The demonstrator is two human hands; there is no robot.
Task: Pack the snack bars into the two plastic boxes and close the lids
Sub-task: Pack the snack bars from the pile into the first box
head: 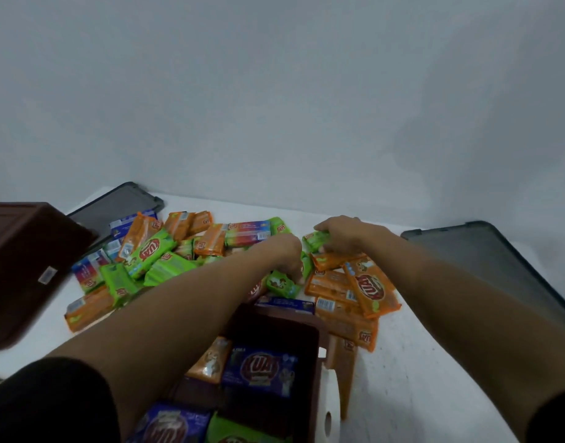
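Past the box (318, 362), we reach into the bars (153, 252) — right hand (342, 238) gripping a green bar (315, 242), left hand (286, 255) touching a second green bar (281, 285).

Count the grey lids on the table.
2. One grey lid lies at the far left, its near edge under the snack bars; the other grey lid lies bare on the right side of the table. None seems hidden.
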